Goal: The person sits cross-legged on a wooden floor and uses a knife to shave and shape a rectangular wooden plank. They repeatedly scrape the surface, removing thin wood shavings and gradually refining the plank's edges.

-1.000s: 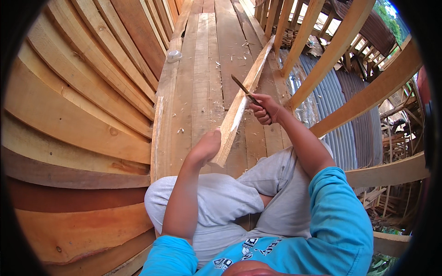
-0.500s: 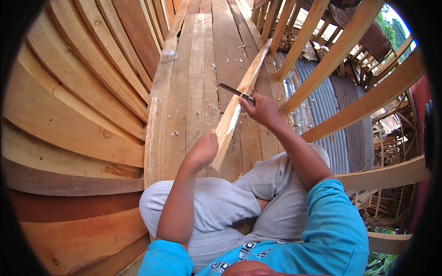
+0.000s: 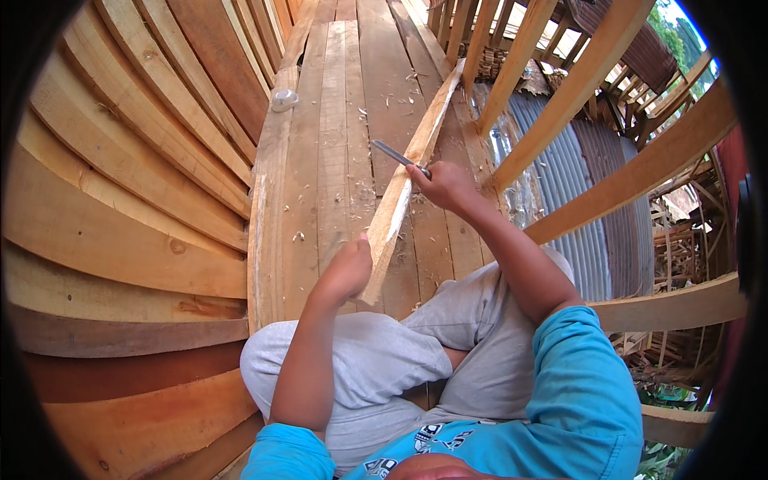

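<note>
A long pale wooden strip (image 3: 390,220) slants away from my lap toward the slatted railing, its right edge whitish. Near its close end, my left hand (image 3: 350,268) is closed round the strip's left side. My right hand (image 3: 445,185) grips a knife by its handle, about halfway along the strip. The knife's blade (image 3: 390,152) lies across the wood and points to the far left. Most of the handle is hidden in my fingers.
Wood shavings (image 3: 299,237) are scattered over the plank floor (image 3: 332,160). A small clear-white container (image 3: 283,100) sits at the far left. Vertical boards (image 3: 104,216) wall the left side; wooden railing slats (image 3: 560,96) stand at the right, with corrugated metal sheets (image 3: 552,184) beyond.
The knife and my right hand have shifted slightly left, and the blade's face now catches more light. My left hand keeps its hold on the wooden strip.
</note>
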The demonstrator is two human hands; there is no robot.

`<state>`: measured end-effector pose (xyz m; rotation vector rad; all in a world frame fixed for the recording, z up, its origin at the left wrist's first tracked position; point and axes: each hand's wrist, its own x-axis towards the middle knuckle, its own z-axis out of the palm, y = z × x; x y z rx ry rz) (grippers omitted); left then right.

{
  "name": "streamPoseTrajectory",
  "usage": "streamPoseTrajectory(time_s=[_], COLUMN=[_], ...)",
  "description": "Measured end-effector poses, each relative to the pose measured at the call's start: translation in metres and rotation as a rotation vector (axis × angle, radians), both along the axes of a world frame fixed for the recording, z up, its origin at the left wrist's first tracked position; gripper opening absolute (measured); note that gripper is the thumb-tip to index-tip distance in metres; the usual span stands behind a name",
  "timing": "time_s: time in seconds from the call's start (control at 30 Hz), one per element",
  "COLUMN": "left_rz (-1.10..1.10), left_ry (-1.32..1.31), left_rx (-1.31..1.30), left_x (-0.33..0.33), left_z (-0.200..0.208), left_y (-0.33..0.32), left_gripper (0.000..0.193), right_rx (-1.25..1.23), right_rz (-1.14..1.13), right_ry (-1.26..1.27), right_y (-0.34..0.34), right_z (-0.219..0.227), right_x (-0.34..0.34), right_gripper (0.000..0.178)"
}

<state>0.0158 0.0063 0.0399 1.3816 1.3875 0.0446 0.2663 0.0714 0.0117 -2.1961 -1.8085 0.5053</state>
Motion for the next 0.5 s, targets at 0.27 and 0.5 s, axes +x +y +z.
streamPoseTrajectory(time_s=[0.27, 0.5], left_rz=[-0.004, 0.047], left_ry=[0.062, 0.004], left_rx=[0.132, 0.198], left_x=[-0.007, -0.019], left_z=[-0.034, -0.04], left_y=[0.002, 0.015], left_gripper=[0.063, 0.065], right_rx=[-0.653, -0.933], right_rz=[-0.151, 0.251], right_ry=[0.89, 1.381], right_y=[0.008, -0.011], right_z=[0.009, 0.014], right_x=[0.012, 0.007], right_gripper=[0.062, 0.064])
